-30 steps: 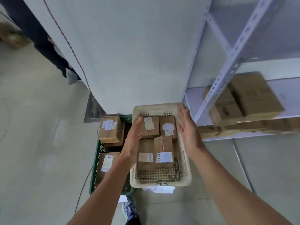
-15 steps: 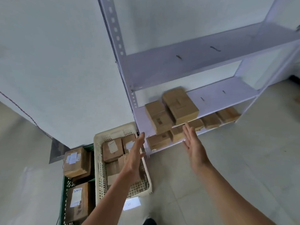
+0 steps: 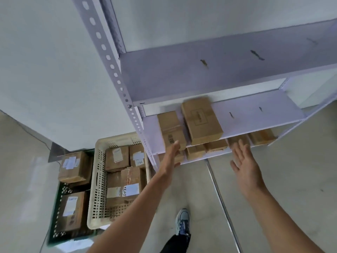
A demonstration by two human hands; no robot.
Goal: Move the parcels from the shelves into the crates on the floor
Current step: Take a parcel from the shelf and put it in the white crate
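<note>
While the left hand (image 3: 170, 157), fingers straight, meets the front edge of the brown barcoded cardboard parcel (image 3: 170, 128) on the white metal shelf (image 3: 255, 115), the right hand (image 3: 245, 167) hovers spread and empty. Looks like it's placed to steady a two-handed slide-out.

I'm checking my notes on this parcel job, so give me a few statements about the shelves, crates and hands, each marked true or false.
1. Two parcels lie on the middle shelf: a barcoded parcel and a larger parcel. True.
2. The right hand grips a parcel. False: its fingers are spread, holding nothing.
3. The white crate holds parcels. True.
4. The green crate stands to the right of the white crate. False: it stands to its left.
5. The left hand reaches into the white crate. False: it reaches to the barcoded parcel.
</note>
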